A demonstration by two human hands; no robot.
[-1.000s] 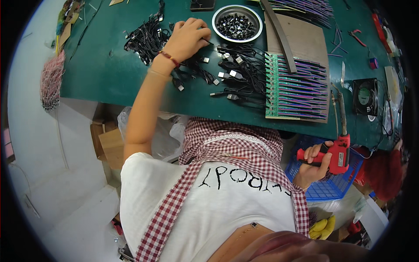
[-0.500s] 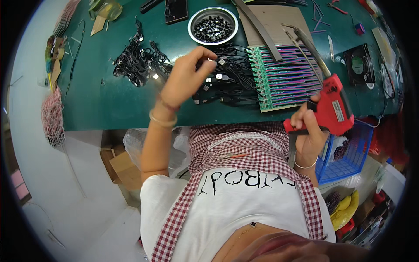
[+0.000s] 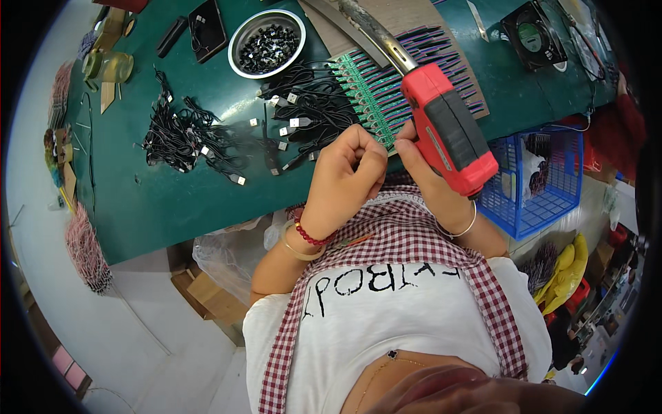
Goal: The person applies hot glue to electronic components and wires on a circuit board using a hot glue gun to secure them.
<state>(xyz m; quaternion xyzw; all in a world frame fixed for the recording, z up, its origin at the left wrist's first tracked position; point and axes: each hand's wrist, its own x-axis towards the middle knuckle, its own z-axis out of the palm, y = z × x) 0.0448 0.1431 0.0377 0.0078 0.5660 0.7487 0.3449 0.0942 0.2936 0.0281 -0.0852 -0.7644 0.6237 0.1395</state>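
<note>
A red and black soldering gun [image 3: 448,131] with a long metal barrel is in my right hand [image 3: 429,176], its barrel pointing up and away. My left hand [image 3: 348,181] is closed in a pinch, close to the right fingers at the near end of a row of green circuit boards [image 3: 364,96]. Whatever the left fingertips hold is hidden by the hand. Purple and pink wires [image 3: 424,52] run right from the boards across a brown cardboard sheet [image 3: 476,100]. A grey metal strip [image 3: 355,33] lies over the boards' far end. Black USB cables [image 3: 314,103] bunch just left of the boards.
A metal bowl [image 3: 301,52] of small black parts stands at the back. Another heap of black cables [image 3: 183,134] lies to the left. A black fan [image 3: 534,34] sits at the far right. A blue plastic basket [image 3: 517,228] stands beyond the table's right edge.
The view has shifted, so the table's things appear farther left. My left hand has come from above the cables to beside my right hand. The soldering gun has turned, its barrel now further left.
</note>
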